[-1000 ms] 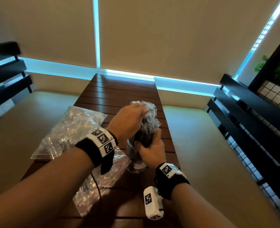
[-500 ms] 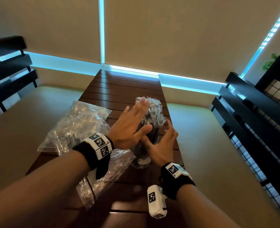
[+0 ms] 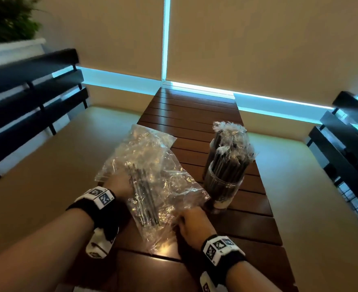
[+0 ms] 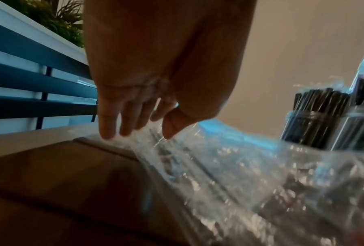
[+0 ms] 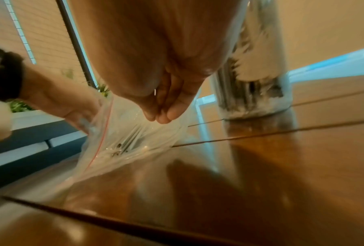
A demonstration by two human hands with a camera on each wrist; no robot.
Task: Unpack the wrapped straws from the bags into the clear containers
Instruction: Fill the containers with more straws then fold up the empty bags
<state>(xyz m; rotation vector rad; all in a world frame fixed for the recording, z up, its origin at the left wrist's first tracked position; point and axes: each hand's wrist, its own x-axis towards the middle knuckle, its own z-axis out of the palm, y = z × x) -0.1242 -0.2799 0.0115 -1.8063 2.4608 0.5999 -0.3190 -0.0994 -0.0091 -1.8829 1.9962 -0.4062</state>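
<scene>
Two clear containers (image 3: 222, 186) stand together on the right of the wooden table (image 3: 195, 114), packed upright with wrapped black straws (image 3: 230, 144). Left of them lie crumpled clear zip bags (image 3: 152, 171); the near one holds several wrapped straws (image 3: 146, 203). My left hand (image 3: 119, 186) reaches into that bag's mouth, fingers (image 4: 107, 126) nearly straight against the plastic, holding nothing that I can see. My right hand (image 3: 189, 222) pinches the bag's near edge between thumb and fingertips (image 5: 160, 116). The containers (image 5: 252, 93) stand just beyond my right hand.
Beige bench seats flank the narrow table. Black slatted backrests rise on the left (image 3: 26, 102) and right (image 3: 342, 154). A potted plant (image 3: 7, 17) sits on a white ledge at far left. Drawn blinds close off the far end.
Both hands let go of the straw bundle in the container and dropped to the bag on the left. The left hand entered the bag's mouth; the right pinched its edge.
</scene>
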